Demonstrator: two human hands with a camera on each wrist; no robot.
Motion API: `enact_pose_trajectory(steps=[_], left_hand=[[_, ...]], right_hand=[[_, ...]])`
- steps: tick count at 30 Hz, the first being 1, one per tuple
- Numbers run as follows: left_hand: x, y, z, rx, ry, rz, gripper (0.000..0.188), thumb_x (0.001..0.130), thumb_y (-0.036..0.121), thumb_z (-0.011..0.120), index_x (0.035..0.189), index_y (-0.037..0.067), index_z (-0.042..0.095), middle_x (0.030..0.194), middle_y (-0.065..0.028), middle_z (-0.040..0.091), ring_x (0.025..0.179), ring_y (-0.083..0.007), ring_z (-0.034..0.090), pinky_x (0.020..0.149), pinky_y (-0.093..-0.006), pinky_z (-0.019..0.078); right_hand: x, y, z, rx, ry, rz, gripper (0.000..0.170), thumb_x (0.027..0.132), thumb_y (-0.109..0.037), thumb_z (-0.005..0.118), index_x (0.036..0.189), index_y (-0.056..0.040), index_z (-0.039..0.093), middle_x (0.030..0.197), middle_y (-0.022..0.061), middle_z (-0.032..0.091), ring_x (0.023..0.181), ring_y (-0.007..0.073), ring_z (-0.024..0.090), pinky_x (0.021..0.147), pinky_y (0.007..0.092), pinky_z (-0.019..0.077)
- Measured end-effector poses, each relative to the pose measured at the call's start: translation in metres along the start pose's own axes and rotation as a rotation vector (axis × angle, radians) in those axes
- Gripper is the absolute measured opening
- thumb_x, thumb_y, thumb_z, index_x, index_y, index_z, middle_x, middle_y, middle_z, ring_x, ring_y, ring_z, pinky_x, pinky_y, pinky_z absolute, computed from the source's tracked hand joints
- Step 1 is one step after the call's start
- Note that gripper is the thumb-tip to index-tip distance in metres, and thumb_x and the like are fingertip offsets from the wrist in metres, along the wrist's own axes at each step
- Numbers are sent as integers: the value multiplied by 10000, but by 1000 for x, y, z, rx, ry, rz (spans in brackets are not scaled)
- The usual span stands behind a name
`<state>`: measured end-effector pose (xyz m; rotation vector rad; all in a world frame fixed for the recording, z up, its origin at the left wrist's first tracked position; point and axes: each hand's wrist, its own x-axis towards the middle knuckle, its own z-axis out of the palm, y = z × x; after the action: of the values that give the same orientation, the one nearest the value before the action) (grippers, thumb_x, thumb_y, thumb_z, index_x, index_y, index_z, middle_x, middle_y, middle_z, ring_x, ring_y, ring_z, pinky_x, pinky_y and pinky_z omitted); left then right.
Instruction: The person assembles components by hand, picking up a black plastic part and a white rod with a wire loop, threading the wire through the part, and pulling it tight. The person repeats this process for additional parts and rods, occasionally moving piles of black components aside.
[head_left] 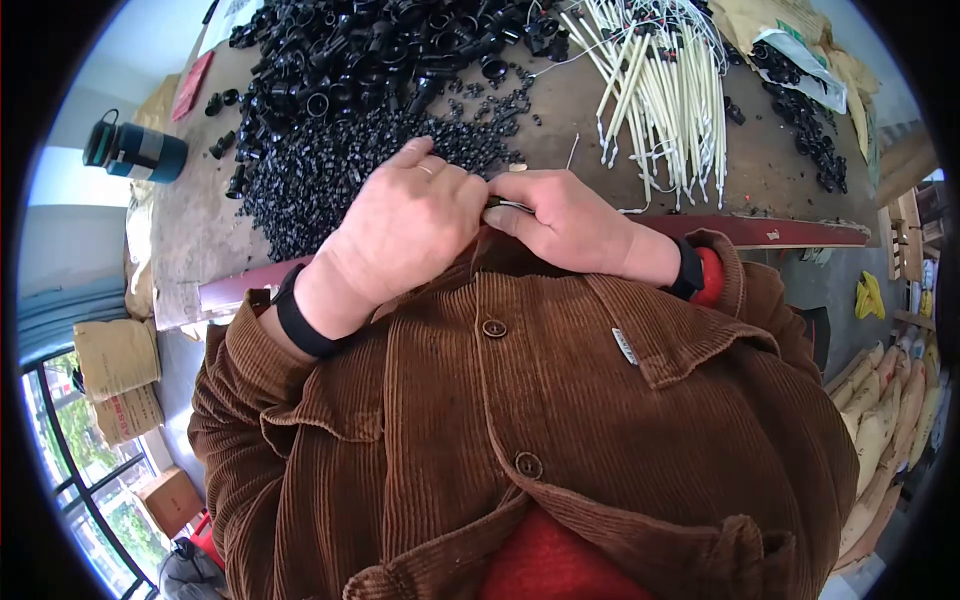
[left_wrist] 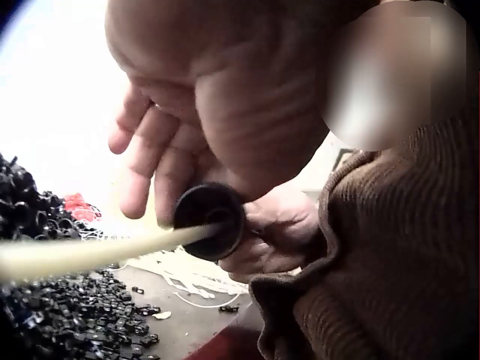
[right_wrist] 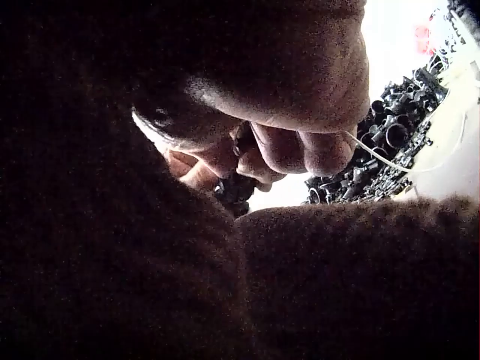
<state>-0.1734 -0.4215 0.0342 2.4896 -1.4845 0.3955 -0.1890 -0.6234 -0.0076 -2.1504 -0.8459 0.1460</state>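
Close in front of the chest, both hands meet at a small black plastic cup-shaped fitting (left_wrist: 196,196). A cream tube (left_wrist: 97,252) runs out of the fitting's hollow side toward the left. My left hand (head_left: 410,225) pinches the fitting with thumb and forefinger, its other fingers loosely extended. From the other side, my right hand (head_left: 575,222) grips a dark part (head_left: 510,204) between thumb and curled forefinger; most of that part is hidden. A thin white wire (right_wrist: 379,157) comes out beside the right fingers.
Heaps of small black pieces (head_left: 300,190) and larger black fittings (head_left: 350,65) cover the table's left and middle. A bundle of cream tubes with white wires (head_left: 675,110) lies right of centre. Farther right is a plastic bag (head_left: 805,70); a dark green bottle (head_left: 135,150) stands left.
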Motion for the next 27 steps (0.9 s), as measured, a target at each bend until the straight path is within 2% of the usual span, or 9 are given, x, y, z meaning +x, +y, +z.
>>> enact_pose_trajectory(steps=[2,5,6,9,13,17,19,23,27], left_hand=[[3,1,-2,-16,44,-9,56,792,95,597,801,46,570,692,-97,601,635,-286,597,620,-343,505],[7,2,-1,-486,86,-235,39,814,69,563,808,32,573,684,-54,597,618,-206,585,618,-299,481],[8,1,-2,-486,84,-234,39,814,69,563,808,32,573,684,-54,597,618,-206,585,618,-299,481],[13,-4,-10,-1096,-135,-614,72,858,39,519,840,-7,572,731,-13,578,663,-115,566,657,-247,464],[36,-19,-6,-1334,-344,-515,94,870,53,560,892,-35,588,722,28,557,713,-65,556,633,-219,443],[70,-47,47,-961,-266,-404,127,860,68,592,964,-2,617,773,-11,573,710,-117,582,647,-233,464],[83,-53,79,-508,-108,-219,160,842,151,640,966,49,638,886,-88,611,819,-269,629,732,-362,499],[98,-61,108,-316,-278,-266,184,844,209,649,953,63,616,1022,-118,579,941,-345,594,805,-417,491],[97,-57,112,-219,-292,-326,200,848,230,646,935,58,592,1028,-128,564,970,-318,592,818,-408,489]], right_hand=[[-4,-3,0,176,110,-19,212,881,-141,613,1008,27,634,869,154,640,776,281,612,695,333,482],[-9,-5,-4,304,183,-27,201,884,-144,618,981,28,651,839,121,645,748,211,609,673,301,475],[-10,-5,-7,342,198,-26,193,885,-143,620,966,28,660,821,103,646,737,175,602,662,286,470],[-16,-4,-16,440,209,20,178,881,-134,624,944,24,676,792,72,649,718,130,593,651,266,464],[-31,10,-24,578,261,181,154,868,-116,635,933,11,694,752,30,647,672,96,569,621,244,447],[-42,33,-24,696,443,391,139,857,-111,650,927,-4,704,709,-8,622,583,57,503,541,211,394],[-45,40,-25,866,537,545,131,852,-118,662,914,-12,707,689,-24,602,528,36,447,490,192,346],[-47,49,-22,926,566,575,124,846,-132,674,883,-18,704,673,-31,582,493,17,384,452,178,281],[-44,50,-23,920,559,559,129,841,-146,683,865,-20,701,666,-30,581,497,22,400,456,182,293]])
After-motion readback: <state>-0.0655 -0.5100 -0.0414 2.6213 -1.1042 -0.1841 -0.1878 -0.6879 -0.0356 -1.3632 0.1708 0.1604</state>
